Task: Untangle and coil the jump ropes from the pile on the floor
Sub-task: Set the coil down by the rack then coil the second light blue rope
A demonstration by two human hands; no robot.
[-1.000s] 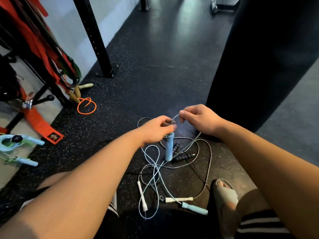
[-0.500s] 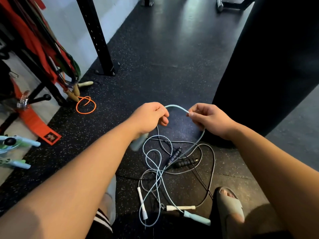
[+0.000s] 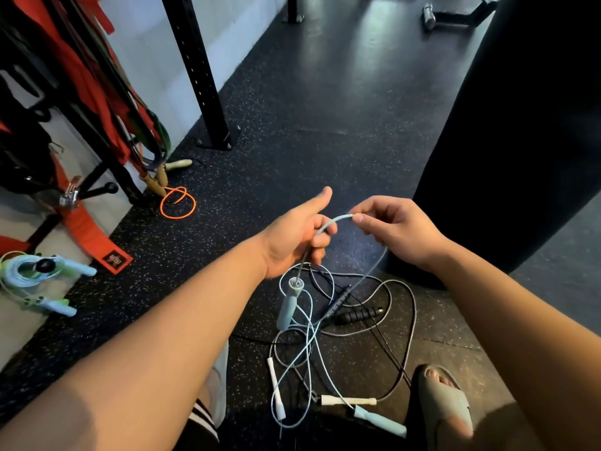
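Light blue rope (image 3: 331, 221) arches in a short span between both hands, held up above the pile (image 3: 309, 330) on the floor (image 3: 325, 109). The left hand (image 3: 292, 236) has its fingers curled round the cord and its thumb stuck out straight. Its grip is closed on the rope just above the blue handle (image 3: 287, 304), which hangs beneath it, long axis near upright, over the pile's left edge. The right hand (image 3: 400, 232) pinches the cord between thumb and forefinger. From that pinch the rope drops down into the pile, close by the black handles (image 3: 354, 315). So the free end sits at the left grip, and all the snarled length lies beyond the right one, down in the pile. I judge the next pull should draw cord up through the right grip toward the left, which is nearer the handle.
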